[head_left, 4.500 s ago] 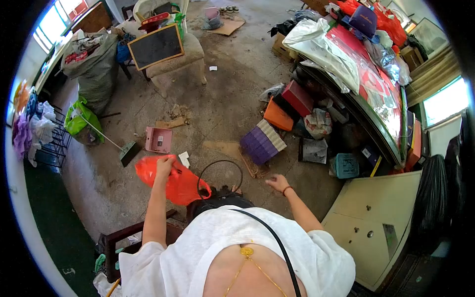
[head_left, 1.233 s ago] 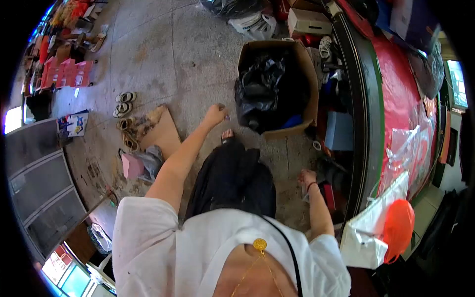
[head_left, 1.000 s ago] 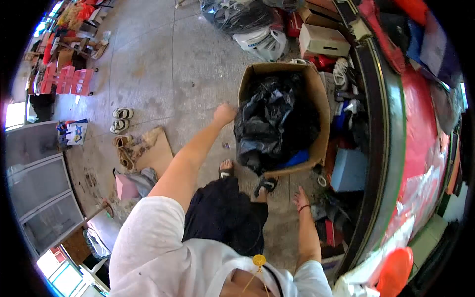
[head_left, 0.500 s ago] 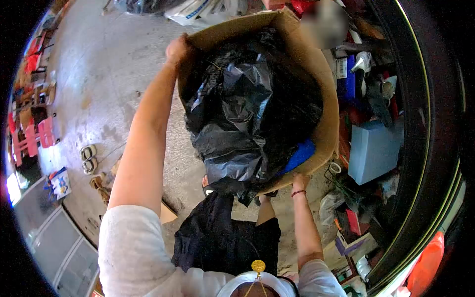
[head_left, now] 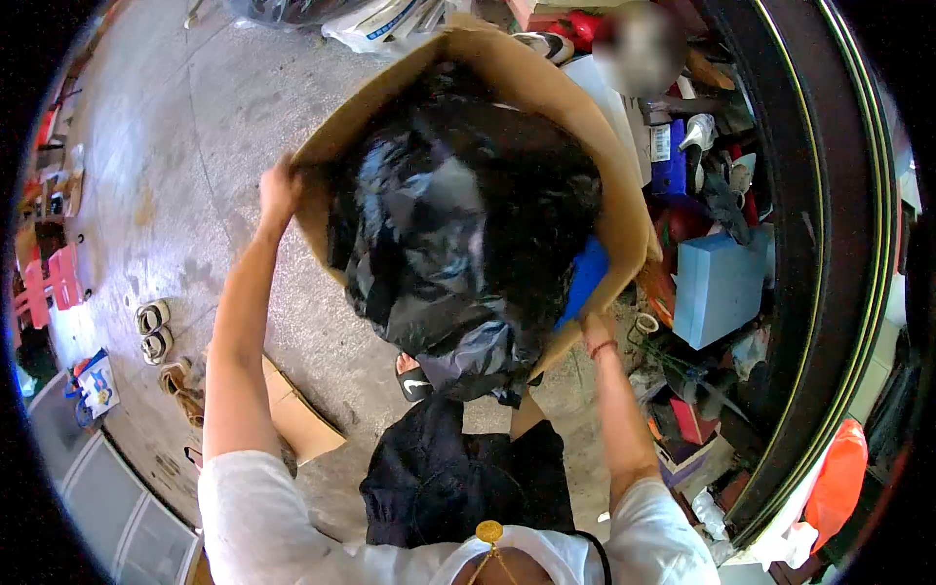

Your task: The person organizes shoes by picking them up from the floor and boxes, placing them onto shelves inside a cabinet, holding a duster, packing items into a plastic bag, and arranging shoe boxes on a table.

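Note:
A large cardboard box is held up in front of my body, its open top facing me. Black plastic bags fill it and bulge over the near edge. Something blue shows inside at the lower right. My left hand grips the box's left wall, the fingers partly hidden behind the cardboard. At the lower right corner my right hand is closed on the box edge, with a dark red bracelet at the wrist.
Shoes, boxes and a light blue box crowd the right side beside a dark rail. Sandals and a flat cardboard piece lie on the concrete floor at left. White sacks lie at the top.
The box has turned and shifted left, with my left hand moving left and down along with it. My right hand stays on the lower right edge. The bags bulge differently.

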### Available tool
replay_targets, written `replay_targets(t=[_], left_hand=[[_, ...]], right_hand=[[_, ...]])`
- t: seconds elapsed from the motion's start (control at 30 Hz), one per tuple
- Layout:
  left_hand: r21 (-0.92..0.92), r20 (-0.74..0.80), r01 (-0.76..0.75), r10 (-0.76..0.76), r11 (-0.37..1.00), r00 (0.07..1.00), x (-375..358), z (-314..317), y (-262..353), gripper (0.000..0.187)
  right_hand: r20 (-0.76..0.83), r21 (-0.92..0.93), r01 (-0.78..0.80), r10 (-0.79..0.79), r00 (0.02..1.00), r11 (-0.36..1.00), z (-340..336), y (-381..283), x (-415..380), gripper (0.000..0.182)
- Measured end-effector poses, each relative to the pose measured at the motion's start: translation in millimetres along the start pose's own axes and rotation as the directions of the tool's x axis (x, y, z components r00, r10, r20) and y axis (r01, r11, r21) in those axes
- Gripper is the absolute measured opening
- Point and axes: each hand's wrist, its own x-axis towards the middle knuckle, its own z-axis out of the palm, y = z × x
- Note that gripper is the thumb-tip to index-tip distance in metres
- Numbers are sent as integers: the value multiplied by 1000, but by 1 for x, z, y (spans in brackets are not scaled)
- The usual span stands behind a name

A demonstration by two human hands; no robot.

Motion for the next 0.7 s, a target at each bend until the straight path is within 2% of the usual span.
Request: replay_targets(t=[0.03,0.07,0.1,0.13,0.17,0.2,0.23,0.27,0.3,0.33,0.37,0.4,0.43,0.47,0.5,0.53,0.6,0.63,0.67,0.7], left_hand=[[-17,-4,75,-75,997,997,-24,-15,-10,20],[-35,-6,148,-148,988,989,-50,-31,-18,20],[-55,-105,122,-127,991,986,-79,-41,-28,22],[-142,-102,80,-95,987,990,-114,-38,-75,23],[-142,-46,265,-273,954,961,-144,-62,-45,21],[-116,-109,231,-244,966,964,-180,-57,-65,19],[-335,-65,339,-381,879,922,-223,-46,-93,15],[-344,-22,521,-561,781,827,-244,-59,-55,14],[-349,21,678,-717,647,696,-262,-73,-13,13],[-536,33,662,-771,524,636,-309,-42,-43,14],[-549,-55,535,-667,642,743,-352,-19,-69,18],[-545,-141,396,-546,739,826,-377,-8,-81,22],[-632,-107,526,-736,569,668,-375,-11,-54,23],[-702,-51,609,-880,368,473,-371,-14,-22,25],[-746,-69,616,-950,253,305,-367,-12,-13,26],[-706,102,698,-957,122,271,-350,-33,-1,32],[-624,156,781,-977,18,147,-338,-42,-29,37],[-627,159,778,-975,24,158,-334,-48,-27,37],[-655,285,755,-938,-39,199,-328,-59,-25,38],[-668,404,737,-883,-106,238,-320,-69,-21,39]], right_hand=[[4,-142,133,-134,991,981,1,-23,4,15],[-106,-69,90,-97,990,994,4,-66,8,14],[-59,-115,17,-24,998,993,6,-67,29,18],[-13,-159,-48,47,999,986,11,-70,52,22],[-36,-168,156,-164,986,973,13,-116,54,16],[14,-313,161,-165,986,936,18,-146,72,17],[56,-322,248,-243,968,914,25,-192,77,19],[105,-367,410,-400,910,835,36,-225,88,22],[172,-404,423,-387,906,811,45,-272,94,24],[212,-384,512,-466,859,769,64,-300,110,25],[276,-354,621,-556,784,699,78,-336,111,30],[251,-245,667,-619,745,703,98,-366,112,34],[273,-217,720,-667,693,659,121,-391,119,37],[331,-148,780,-712,619,608,120,-428,99,40],[339,-35,818,-763,550,574,140,-445,83,41],[334,74,846,-813,478,528,154,-459,69,42],[108,146,866,-878,467,478,153,-452,28,40],[113,228,817,-848,518,529,138,-445,11,39],[116,307,763,-818,563,569,119,-436,-1,38],[78,256,794,-830,552,552,104,-409,-3,41]])
